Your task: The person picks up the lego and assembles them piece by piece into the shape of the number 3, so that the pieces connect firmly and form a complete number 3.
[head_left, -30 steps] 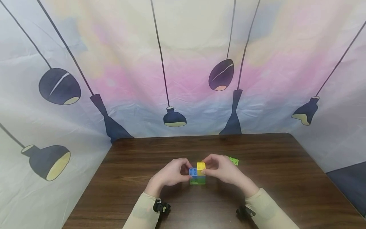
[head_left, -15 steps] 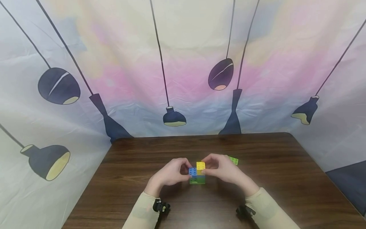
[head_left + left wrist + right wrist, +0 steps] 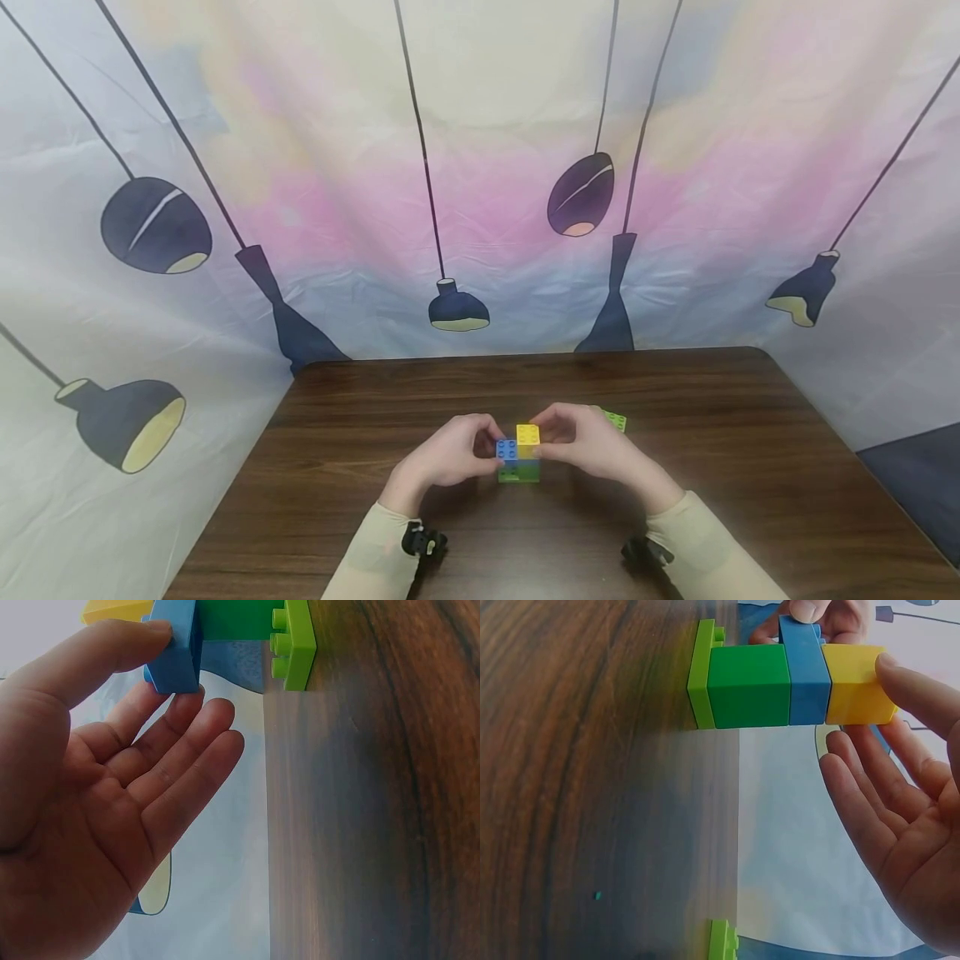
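Note:
A small tower of toy building bricks stands on the table in front of me. At its base is a flat light green plate brick, with a dark green brick on it. Above that sits a blue brick, its left end overhanging the dark green one. A yellow brick tops the right end of the blue one. My left hand pinches the blue brick's overhanging end between thumb and fingertips. Thumb and fingertips of my right hand grip the yellow brick, the lower fingers stretched out beneath.
Behind my right hand lies a loose light green studded brick, partly covered by that hand. A tiny green speck is on the dark wooden table. A cloth printed with hanging lamps rises behind the table's far edge.

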`<action>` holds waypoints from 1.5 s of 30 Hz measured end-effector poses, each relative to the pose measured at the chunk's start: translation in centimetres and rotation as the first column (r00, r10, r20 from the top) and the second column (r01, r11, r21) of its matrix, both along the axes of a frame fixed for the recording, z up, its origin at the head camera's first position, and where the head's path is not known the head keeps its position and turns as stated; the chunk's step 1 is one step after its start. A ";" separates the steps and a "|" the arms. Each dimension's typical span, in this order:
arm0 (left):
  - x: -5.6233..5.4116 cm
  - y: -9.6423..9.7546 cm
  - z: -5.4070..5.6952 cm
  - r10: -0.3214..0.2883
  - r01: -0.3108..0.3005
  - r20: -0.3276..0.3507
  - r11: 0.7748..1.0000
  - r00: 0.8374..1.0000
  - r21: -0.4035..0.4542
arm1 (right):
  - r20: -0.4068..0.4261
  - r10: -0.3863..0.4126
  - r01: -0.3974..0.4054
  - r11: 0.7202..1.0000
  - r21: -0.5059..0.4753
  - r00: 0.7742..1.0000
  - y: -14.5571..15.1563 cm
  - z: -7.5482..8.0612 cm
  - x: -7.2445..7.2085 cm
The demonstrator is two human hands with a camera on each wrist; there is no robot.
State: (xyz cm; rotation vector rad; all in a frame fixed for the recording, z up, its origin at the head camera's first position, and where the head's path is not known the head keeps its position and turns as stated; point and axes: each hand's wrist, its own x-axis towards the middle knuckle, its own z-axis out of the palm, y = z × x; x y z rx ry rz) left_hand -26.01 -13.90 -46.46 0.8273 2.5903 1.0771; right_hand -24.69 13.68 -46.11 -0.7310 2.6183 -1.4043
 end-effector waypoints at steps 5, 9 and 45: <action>0.0 0.0 0.0 0.003 -0.003 0.001 1.000 1.000 -0.001 | 0.002 0.003 -0.003 1.000 -0.002 1.000 0.1 0.0 -0.1; 0.0 0.0 0.0 0.002 -0.002 0.000 1.000 1.000 -0.003 | 0.003 0.019 -0.019 1.000 -0.011 1.000 0.2 0.0 -0.2; 0.1 0.1 0.0 0.017 -0.017 -0.011 1.000 1.000 -0.024 | 0.019 -0.127 0.125 0.988 0.093 0.992 7.5 0.7 -2.7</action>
